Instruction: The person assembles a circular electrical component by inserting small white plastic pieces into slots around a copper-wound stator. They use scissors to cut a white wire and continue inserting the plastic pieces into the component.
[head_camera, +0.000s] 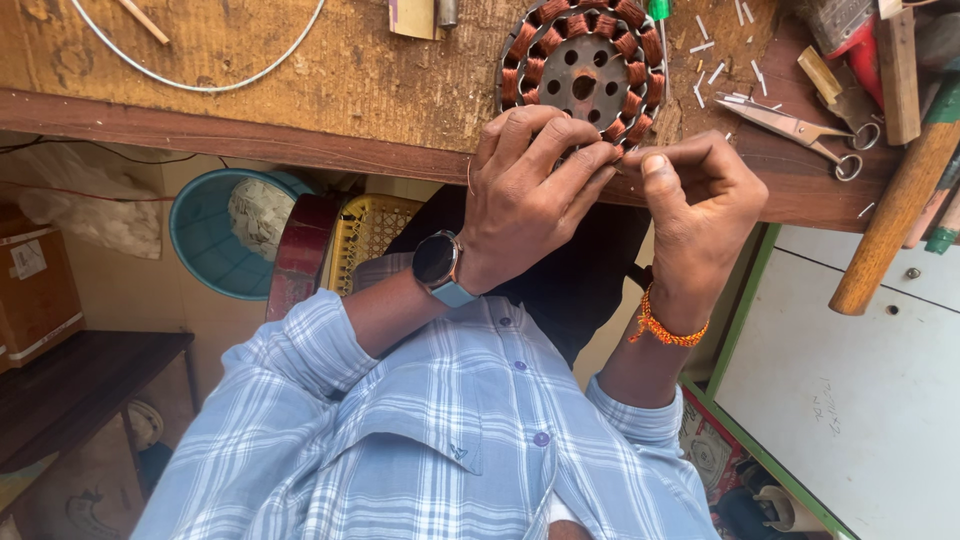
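A brown carton (35, 285) with a pale label stands far left. On the wooden surface (300, 90), the left hand (530, 195) grasps the round stator (583, 75), ringed with copper coils; the right hand (700, 215) pinches a thin wire at its rim.

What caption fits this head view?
Both hands, left and right, work at the near edge of a copper-wound stator on a wooden bench.
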